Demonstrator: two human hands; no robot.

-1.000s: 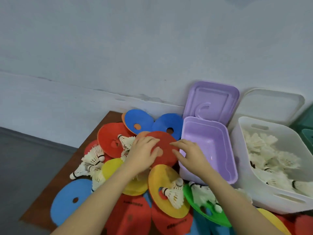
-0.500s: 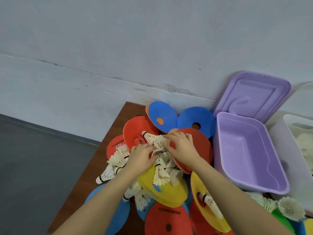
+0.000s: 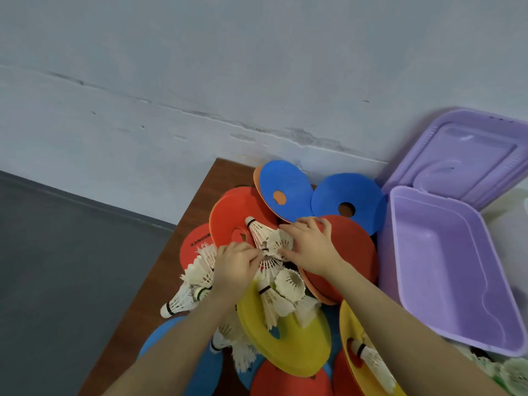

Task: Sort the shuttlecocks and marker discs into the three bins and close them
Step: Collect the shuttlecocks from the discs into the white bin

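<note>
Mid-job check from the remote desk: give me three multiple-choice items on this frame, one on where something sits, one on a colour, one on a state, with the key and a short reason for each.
1. Where is the purple bin relative to the pile of discs?
A. To its right
B. To its left
C. Under it

2. What colour is the disc lying beneath the shuttlecocks nearest the camera, between the forearms?
A. Green
B. Yellow
C. White

3. What state is the purple bin's lid in?
A. Snapped shut
B. Lying flat on the floor
C. Open, tilted back toward the wall

Key:
1 A, the bin stands at the right edge of the table, beside the red disc.
2 B, the disc under that cluster is yellow.
3 C, the lid stands up behind the bin, whose inside shows.
</note>
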